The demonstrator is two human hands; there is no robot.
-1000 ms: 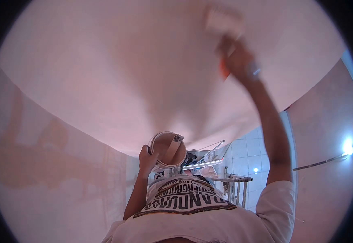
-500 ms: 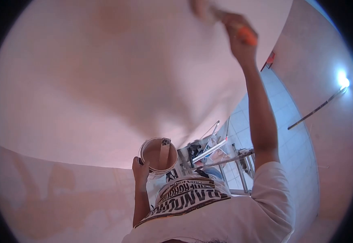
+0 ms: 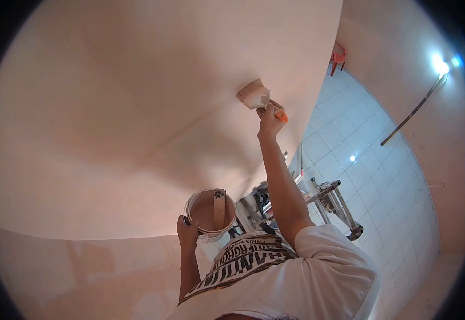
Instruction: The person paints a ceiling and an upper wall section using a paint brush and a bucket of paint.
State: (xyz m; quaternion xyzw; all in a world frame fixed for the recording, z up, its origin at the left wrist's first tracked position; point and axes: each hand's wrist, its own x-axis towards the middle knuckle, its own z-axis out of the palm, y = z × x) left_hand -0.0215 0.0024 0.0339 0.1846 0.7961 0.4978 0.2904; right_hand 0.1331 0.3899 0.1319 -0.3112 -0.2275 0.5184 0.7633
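My right hand [image 3: 271, 119] is closed on the orange handle of a wide brush [image 3: 255, 95], whose pale, paint-smeared head lies against the pinkish wall surface [image 3: 109, 106]. Lower down, my left hand [image 3: 187, 231] grips the rim of a white bucket [image 3: 211, 234]. Brownish-pink paint fills part of this bucket, and a flat wooden stick [image 3: 219, 210] with a dark, stained end leans inside it. My left fingers are partly hidden by the rim.
A metal ladder or scaffold [image 3: 339, 205] stands below on the tiled floor [image 3: 371, 181]. Further off are a red chair [image 3: 338, 57] and a long pole [image 3: 414, 111] beside a bright lamp [image 3: 442, 68]. Dark items lie beside the bucket.
My right hand with the brush has come down and left, nearer the bucket. The view has shifted, showing more floor and the whole red chair. My left hand still holds the bucket.
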